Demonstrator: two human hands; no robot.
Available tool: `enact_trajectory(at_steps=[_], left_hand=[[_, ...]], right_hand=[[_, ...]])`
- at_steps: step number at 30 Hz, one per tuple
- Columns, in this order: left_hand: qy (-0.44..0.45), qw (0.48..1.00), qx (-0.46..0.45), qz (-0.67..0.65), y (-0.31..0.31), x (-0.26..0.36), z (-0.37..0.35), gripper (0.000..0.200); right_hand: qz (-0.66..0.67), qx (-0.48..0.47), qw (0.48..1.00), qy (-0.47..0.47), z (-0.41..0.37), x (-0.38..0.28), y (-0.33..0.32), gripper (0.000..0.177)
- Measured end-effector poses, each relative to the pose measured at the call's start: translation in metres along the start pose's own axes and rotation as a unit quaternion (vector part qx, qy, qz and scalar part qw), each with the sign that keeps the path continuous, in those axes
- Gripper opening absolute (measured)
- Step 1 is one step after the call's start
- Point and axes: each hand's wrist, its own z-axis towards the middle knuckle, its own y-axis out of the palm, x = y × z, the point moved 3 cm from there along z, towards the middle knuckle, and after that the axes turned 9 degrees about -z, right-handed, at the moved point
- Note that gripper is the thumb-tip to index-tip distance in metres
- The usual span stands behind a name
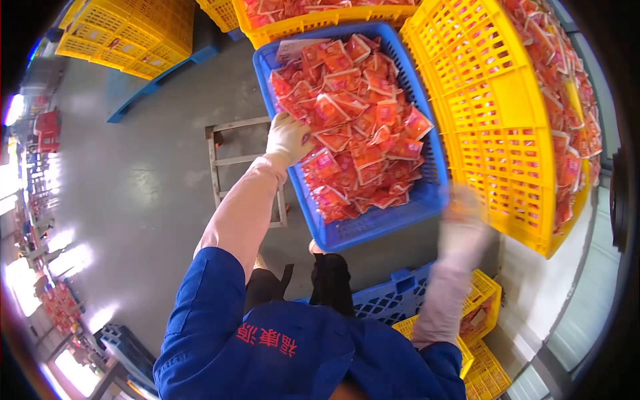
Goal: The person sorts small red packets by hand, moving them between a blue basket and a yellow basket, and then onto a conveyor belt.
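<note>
A blue plastic crate, full of small red-and-orange sachets, sits tilted in front of me. My left hand, in a pale glove, is closed over the crate's left rim, fingers bent towards the sachets. My right hand is beside the lower right corner of the same crate. Motion smears its fingers, so their grip and any contact with the rim cannot be made out. A pale label or sheet lies at the crate's far left corner.
A large yellow crate of sachets stands close on the right, with another yellow crate behind. Stacked yellow crates rest on a blue pallet at far left. A metal frame is on the floor; a blue pallet lies near my feet.
</note>
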Motion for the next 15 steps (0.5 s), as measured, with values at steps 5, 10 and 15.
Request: enact_trajectory(at_steps=[5,10,15], left_hand=[[0.069,0.992,-0.102,-0.005,-0.01,-0.019,-0.002,0.031],[0.205,0.97,-0.125,0.022,-0.031,-0.071,0.019,0.036],[0.248,0.967,0.02,-0.054,-0.023,-0.089,0.011,0.033]], right_hand=[[-0.189,-0.358,0.907,-0.117,-0.155,0.071,0.202,0.054],[-0.455,-0.15,0.871,-0.104,-0.191,0.085,0.244,0.035],[-0.478,-0.028,0.864,-0.158,-0.2,0.087,0.249,0.039]])
